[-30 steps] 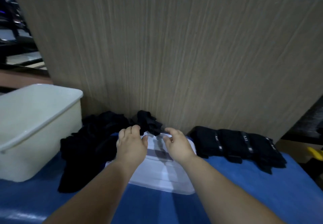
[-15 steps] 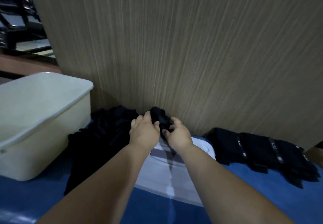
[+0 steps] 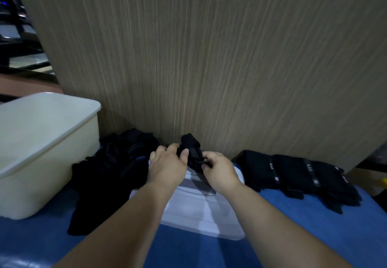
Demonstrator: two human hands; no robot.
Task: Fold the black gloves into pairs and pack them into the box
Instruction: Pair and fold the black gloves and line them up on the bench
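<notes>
Both hands, left (image 3: pixel 167 166) and right (image 3: pixel 219 168), pinch a crumpled black fabric glove (image 3: pixel 190 145) above the smooth white lid (image 3: pixel 201 211).

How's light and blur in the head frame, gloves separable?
Head view: dim, bluish light; the loose glove pile reads as one dark mass; the folded gloves show only by pale bands; the glove held by the left hand and right hand is a silhouette; wide-angle bows the wood panel grain.
</notes>
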